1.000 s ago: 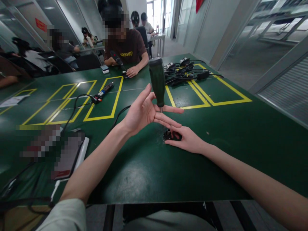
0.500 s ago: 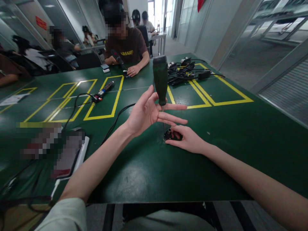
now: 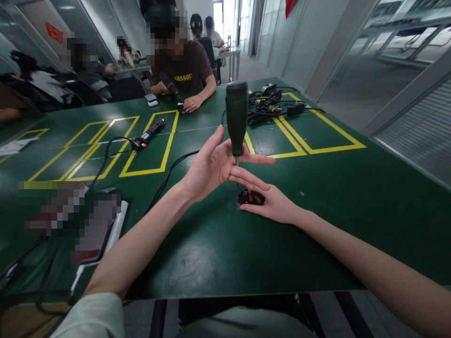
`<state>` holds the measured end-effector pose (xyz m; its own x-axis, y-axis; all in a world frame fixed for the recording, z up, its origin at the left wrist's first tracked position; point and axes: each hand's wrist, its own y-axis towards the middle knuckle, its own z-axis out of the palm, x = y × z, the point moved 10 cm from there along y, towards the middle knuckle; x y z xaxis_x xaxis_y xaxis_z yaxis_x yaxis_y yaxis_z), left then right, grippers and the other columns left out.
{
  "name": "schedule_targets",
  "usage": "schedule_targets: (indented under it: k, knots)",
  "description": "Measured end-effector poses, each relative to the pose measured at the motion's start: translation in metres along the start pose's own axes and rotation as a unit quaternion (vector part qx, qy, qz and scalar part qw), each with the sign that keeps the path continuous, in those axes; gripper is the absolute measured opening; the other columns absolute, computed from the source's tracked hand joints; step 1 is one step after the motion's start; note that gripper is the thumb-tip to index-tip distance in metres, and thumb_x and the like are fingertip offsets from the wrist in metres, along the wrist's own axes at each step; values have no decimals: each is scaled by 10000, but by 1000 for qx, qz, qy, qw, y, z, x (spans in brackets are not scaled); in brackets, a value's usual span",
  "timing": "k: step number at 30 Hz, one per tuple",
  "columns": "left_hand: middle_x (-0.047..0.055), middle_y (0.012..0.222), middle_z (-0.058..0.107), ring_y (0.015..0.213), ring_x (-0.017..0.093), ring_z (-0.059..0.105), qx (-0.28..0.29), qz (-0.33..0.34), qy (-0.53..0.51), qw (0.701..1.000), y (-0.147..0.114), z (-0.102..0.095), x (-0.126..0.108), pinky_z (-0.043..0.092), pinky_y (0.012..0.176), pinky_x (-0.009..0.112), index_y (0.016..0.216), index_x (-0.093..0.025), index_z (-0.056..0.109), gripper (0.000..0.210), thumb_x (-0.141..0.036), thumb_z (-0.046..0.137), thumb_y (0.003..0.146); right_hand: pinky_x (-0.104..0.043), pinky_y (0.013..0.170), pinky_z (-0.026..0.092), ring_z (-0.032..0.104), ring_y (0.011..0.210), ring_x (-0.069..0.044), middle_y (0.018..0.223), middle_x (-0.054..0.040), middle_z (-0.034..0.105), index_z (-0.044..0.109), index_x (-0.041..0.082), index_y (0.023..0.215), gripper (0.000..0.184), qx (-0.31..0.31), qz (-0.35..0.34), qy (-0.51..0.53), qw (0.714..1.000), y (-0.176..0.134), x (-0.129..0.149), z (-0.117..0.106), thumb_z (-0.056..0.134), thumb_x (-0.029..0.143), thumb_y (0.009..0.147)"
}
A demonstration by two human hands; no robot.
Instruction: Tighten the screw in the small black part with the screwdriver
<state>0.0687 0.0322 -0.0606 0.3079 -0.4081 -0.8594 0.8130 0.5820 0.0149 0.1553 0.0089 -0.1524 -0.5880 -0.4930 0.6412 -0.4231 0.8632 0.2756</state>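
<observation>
A screwdriver (image 3: 237, 115) with a dark, thick handle stands upright, its thin shaft reaching down to a small black part with a short metal stub (image 3: 245, 193) on the table. My left hand (image 3: 213, 171) is beside the screwdriver, palm turned up and fingers stretched out near the shaft; the handle hides some of them. Gripped between the thumb and fingers of my right hand (image 3: 280, 205), the black part rests on the tabletop. Fingers of the left hand overlap the back of my right hand in view. The screwdriver's tip is hard to make out.
A dark tool with a cable (image 3: 150, 135) lies on the green table (image 3: 211, 253) inside yellow tape lines. Tangled black cables (image 3: 269, 105) are at the back right. Blurred phone-like devices (image 3: 97, 230) lie at left. Across the table, a person (image 3: 181, 70) holds a power tool.
My left hand's lower fingers have dropped slightly toward my right hand, and the screwdriver handle has shifted slightly right relative to the hands. The whole view has moved a little.
</observation>
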Motion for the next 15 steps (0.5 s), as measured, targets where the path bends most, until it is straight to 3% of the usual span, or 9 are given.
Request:
schedule_targets:
  k: [6, 10, 15]
  knots:
    - [89, 1363, 713, 1207, 347, 744, -7, 6, -24, 1000, 1, 5, -3, 642, 948, 497, 1493, -301, 499, 529, -526, 287, 1064, -307, 594, 430, 539, 621, -169, 723, -6, 606, 745, 192, 1026, 317, -8, -2, 5, 1000, 0, 3, -2, 765, 483, 901]
    - [129, 1415, 692, 1212, 379, 737, 7, -11, -11, 1000, 0, 3, 1, 658, 900, 476, 1497, -266, 523, 645, -645, 296, 1028, -322, 616, 454, 566, 654, -191, 762, -20, 631, 737, 209, 1074, 323, 0, 2, 11, 1000, 0, 3, -1, 756, 485, 907]
    - [184, 1410, 689, 1181, 381, 752, 14, -22, 19, 999, -2, 2, 4, 658, 893, 453, 1402, -180, 613, 753, -739, 319, 993, -308, 601, 431, 543, 647, -192, 706, 1, 556, 725, 193, 1056, 318, 3, 3, 3, 1000, 0, 1, -1, 774, 465, 900]
